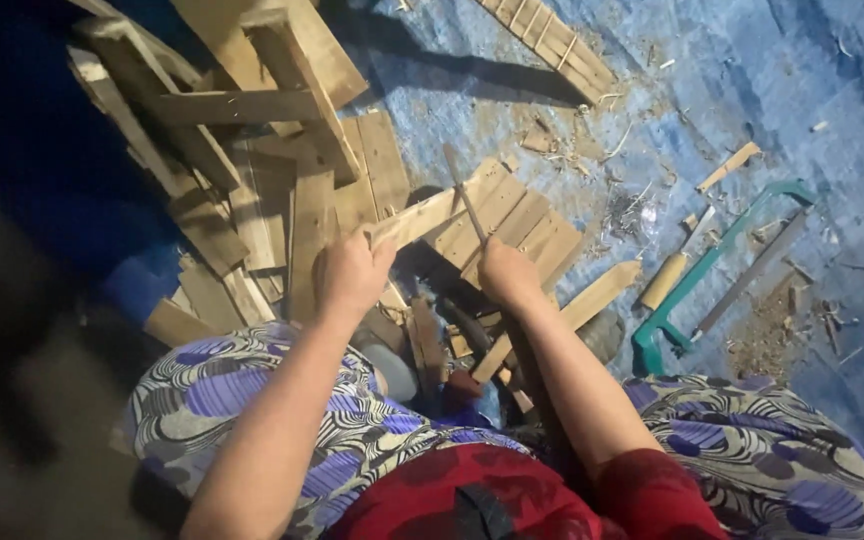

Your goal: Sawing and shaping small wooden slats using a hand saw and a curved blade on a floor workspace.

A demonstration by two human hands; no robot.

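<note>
Item: pale wooden strip point(422, 215). Lies low over the pile of boards at frame centre, between the person's knees. Long axis runs from lower left to upper right; its near end sits in the left hand point(352, 272), its far end reaches toward the slatted panel point(507, 225).

Left hand: fingers closed around the near end of the strip, thumb side up. The strip extends away from the fingers, up and to the right.

Right hand point(505, 272): fingers closed on a thin dark tool point(464, 190), apparently a blade or rod; its kind cannot be told. The tool stands steeply, leaning away from the person, and crosses the strip near the strip's far end. Whether it touches the wood cannot be told. The right hand is the nearer one to that crossing; the left is at the opposite end.

Surroundings, outward:
- Slatted panel, directly beneath and behind both hands.
- Heap of loose planks point(252, 150), to the left, stacked at mixed angles.
- Flat offcut point(602, 295), just right of the right wrist.
- Wooden-handled tool point(674, 270), right, well apart from the hands.
- Green-framed saw point(722, 265), beside that tool, long axis parallel to the strip.
- Blue tarpaulin point(732, 90), beneath everything, strewn with chips and shavings.
- Second slatted piece point(549, 45), top of frame.
</note>
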